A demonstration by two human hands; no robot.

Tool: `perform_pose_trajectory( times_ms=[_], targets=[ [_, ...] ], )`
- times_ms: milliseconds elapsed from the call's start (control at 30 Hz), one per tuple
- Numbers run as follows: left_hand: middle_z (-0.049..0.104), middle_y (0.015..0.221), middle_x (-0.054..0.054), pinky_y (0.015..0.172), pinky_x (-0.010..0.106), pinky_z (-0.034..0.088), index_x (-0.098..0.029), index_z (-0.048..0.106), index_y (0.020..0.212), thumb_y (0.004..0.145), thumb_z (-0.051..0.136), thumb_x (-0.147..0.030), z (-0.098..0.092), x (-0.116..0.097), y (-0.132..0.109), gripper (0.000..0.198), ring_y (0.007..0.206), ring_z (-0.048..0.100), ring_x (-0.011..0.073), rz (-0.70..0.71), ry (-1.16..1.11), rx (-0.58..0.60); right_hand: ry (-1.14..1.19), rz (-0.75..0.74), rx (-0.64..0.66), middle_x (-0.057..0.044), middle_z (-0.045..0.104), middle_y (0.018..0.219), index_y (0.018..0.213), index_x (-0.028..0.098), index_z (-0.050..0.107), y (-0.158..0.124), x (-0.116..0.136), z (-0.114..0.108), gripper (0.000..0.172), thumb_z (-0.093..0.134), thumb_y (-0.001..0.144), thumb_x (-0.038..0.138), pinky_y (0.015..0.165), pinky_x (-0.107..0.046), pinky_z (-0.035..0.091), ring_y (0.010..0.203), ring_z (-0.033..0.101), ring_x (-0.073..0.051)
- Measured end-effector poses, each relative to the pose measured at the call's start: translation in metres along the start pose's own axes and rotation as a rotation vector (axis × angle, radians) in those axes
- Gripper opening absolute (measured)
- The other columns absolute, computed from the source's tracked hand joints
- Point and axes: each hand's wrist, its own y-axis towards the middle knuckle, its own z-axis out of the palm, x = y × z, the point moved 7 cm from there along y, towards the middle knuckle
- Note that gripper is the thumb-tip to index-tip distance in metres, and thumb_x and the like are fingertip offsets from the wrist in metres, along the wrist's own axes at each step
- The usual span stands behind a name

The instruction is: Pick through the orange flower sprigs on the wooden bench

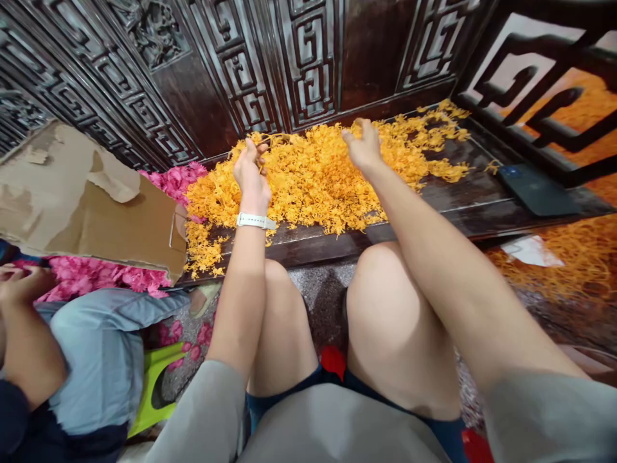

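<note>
A thick heap of orange artificial-looking flower pieces [318,173] lies along a dark wooden bench in front of me. My left hand [251,170], with a white watch band on its wrist, is at the left part of the heap. Its fingers are curled round a thin orange flower piece [274,136]. Over the upper middle of the same heap is my right hand [365,146], thumb and fingers apart. I see nothing held in it, though the fingertips are partly turned away.
A cardboard box [130,218] stands at left with pink flowers [106,275] about it. Beside it sits another person [96,354]. The bench [463,209] has a carved back [308,58]. A dark flat device [537,190] lies at right; orange strands [578,257] lie beyond.
</note>
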Motion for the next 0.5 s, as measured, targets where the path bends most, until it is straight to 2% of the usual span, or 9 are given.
perform_pose_trajectory(
  times_ms=[33, 133, 233, 333, 400, 500],
  targets=[
    [0.08, 0.108, 0.008, 0.063, 0.029, 0.046, -0.028, 0.077, 0.108, 0.097, 0.066, -0.075, 0.006, 0.005, 0.0, 0.05, 0.085, 0.067, 0.017, -0.024, -0.007, 0.049, -0.023, 0.028, -0.041, -0.023, 0.055, 0.151, 0.146, 0.02, 0.057, -0.001, 0.007, 0.0, 0.064, 0.037, 0.11, 0.069, 0.119, -0.069, 0.042, 0.148, 0.048, -0.04],
    [0.082, 0.111, 0.008, 0.064, 0.031, 0.046, -0.03, 0.078, 0.116, 0.105, 0.063, -0.064, 0.02, 0.013, 0.0, 0.039, 0.078, 0.064, 0.0161, -0.1, -0.089, 0.149, -0.056, 0.077, -0.042, -0.024, 0.042, 0.163, 0.155, 0.02, 0.05, -0.005, 0.024, 0.008, 0.067, 0.048, 0.108, 0.067, 0.127, -0.067, 0.033, 0.157, 0.036, -0.042],
    [0.083, 0.108, 0.007, 0.065, 0.029, 0.045, -0.031, 0.077, 0.126, 0.111, 0.058, -0.05, 0.024, 0.016, -0.004, 0.031, 0.073, 0.062, 0.0138, -0.189, -0.298, 0.136, -0.012, 0.032, 0.011, -0.022, 0.04, 0.163, 0.16, 0.021, 0.045, -0.004, 0.031, 0.018, 0.076, 0.059, 0.102, 0.068, 0.128, -0.072, 0.031, 0.159, 0.033, -0.046],
    [0.082, 0.102, 0.005, 0.065, 0.026, 0.044, -0.03, 0.077, 0.131, 0.113, 0.054, -0.039, 0.024, 0.019, -0.008, 0.03, 0.068, 0.059, 0.0114, -0.264, -0.503, 0.094, 0.043, 0.047, -0.024, -0.021, 0.046, 0.159, 0.152, 0.02, 0.054, -0.003, 0.026, 0.013, 0.074, 0.059, 0.1, 0.072, 0.129, -0.073, 0.031, 0.156, 0.039, -0.047],
    [0.082, 0.098, 0.004, 0.064, 0.025, 0.043, -0.03, 0.077, 0.129, 0.115, 0.051, -0.034, 0.024, 0.02, -0.01, 0.03, 0.065, 0.057, 0.0106, -0.274, -0.566, 0.083, 0.073, 0.011, -0.086, -0.019, 0.054, 0.15, 0.137, 0.02, 0.065, -0.005, 0.032, 0.002, 0.069, 0.047, 0.103, 0.077, 0.129, -0.071, 0.033, 0.152, 0.045, -0.044],
    [0.081, 0.097, 0.004, 0.065, 0.024, 0.044, -0.029, 0.078, 0.12, 0.114, 0.052, -0.031, 0.028, 0.021, -0.01, 0.027, 0.066, 0.056, 0.011, -0.234, -0.522, 0.118, 0.254, -0.071, -0.097, -0.014, 0.068, 0.125, 0.116, 0.022, 0.072, -0.01, 0.058, -0.007, 0.08, 0.027, 0.103, 0.087, 0.12, -0.063, 0.048, 0.137, 0.06, -0.036]
  ],
)
